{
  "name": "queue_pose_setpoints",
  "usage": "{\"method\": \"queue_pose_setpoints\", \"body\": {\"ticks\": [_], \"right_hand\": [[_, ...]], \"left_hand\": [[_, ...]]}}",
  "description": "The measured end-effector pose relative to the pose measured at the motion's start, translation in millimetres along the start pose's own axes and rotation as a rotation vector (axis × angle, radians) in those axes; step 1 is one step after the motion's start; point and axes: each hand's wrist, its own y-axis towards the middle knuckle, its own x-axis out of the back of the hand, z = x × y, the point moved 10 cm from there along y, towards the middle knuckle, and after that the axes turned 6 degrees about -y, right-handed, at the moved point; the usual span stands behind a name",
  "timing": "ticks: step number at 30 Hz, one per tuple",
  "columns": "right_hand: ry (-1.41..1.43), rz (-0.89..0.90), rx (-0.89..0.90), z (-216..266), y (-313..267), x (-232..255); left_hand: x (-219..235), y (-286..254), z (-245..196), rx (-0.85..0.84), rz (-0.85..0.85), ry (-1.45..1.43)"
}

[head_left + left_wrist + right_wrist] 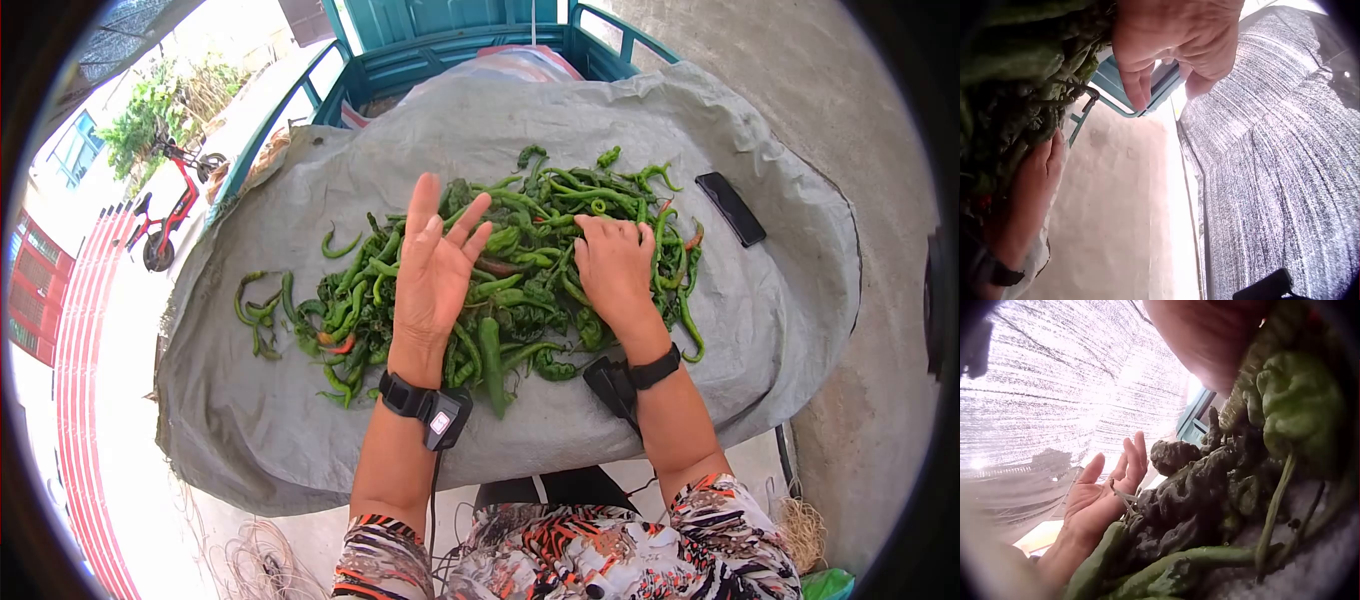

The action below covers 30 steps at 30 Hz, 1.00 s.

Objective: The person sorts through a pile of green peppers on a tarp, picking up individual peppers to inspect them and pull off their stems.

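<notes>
Green chili peppers (490, 355), wrinkled and mostly long, lie in a loose pile on a grey cloth (300, 430). A few in the pile are red or brownish. Palm up, my left hand (437, 270) hovers over the left part of the pile with its fingers spread and nothing in them. My right hand (617, 275) rests palm down on the right part, its fingers loosely bent among the peppers. Its fingertips are partly hidden by the pile in the left wrist view. Close by the right wrist camera sits a plump green pepper (1304, 403).
A black phone (731, 209) lies on the cloth to the right of the pile. Behind stands a teal metal cart bed (450, 50) with striped sheeting (520, 62). A red scooter (180, 205) is parked at the left. Tangled string (265, 560) lies on the floor.
</notes>
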Motion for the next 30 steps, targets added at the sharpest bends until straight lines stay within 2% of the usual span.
{"method": "queue_pose_setpoints", "body": {"ticks": [3, 6, 9, 12, 18, 21, 24, 27, 30], "right_hand": [[-0.017, 0.134, -0.010, -3.3, 3.8, 0.4], [-0.035, 0.191, -0.026, -5.1, 1.6, -3.5], [-0.007, 0.001, 0.049, -0.3, 0.4, 2.6], [0.078, 0.142, -0.023, -6.6, 0.7, -7.1], [0.079, 0.127, -0.002, -0.4, 9.1, 10.8], [0.250, 0.068, -0.020, 3.1, 9.7, 10.2], [0.442, -0.122, -0.035, 6.2, 15.2, 43.8], [0.542, -0.247, 0.060, 14.2, 14.9, 64.3], [0.568, -0.216, 0.200, 31.6, 12.7, 69.0]], "left_hand": [[0.5, -1.6, 5.6, 0.058, 0.015, -0.025], [3.6, -2.9, 13.8, 0.121, 0.042, -0.043], [-1.3, -3.1, 17.5, 0.148, 0.090, -0.060], [-5.4, -4.3, 19.1, 0.168, 0.096, -0.072], [-2.1, -4.8, 21.9, 0.178, 0.092, -0.071], [-2.7, -5.4, 24.6, 0.197, 0.076, -0.055], [-1.4, -5.5, 28.5, 0.224, 0.082, -0.028], [-1.2, -6.9, 34.4, 0.268, 0.077, 0.059], [-4.6, -10.4, 42.5, 0.336, 0.078, 0.143]]}}
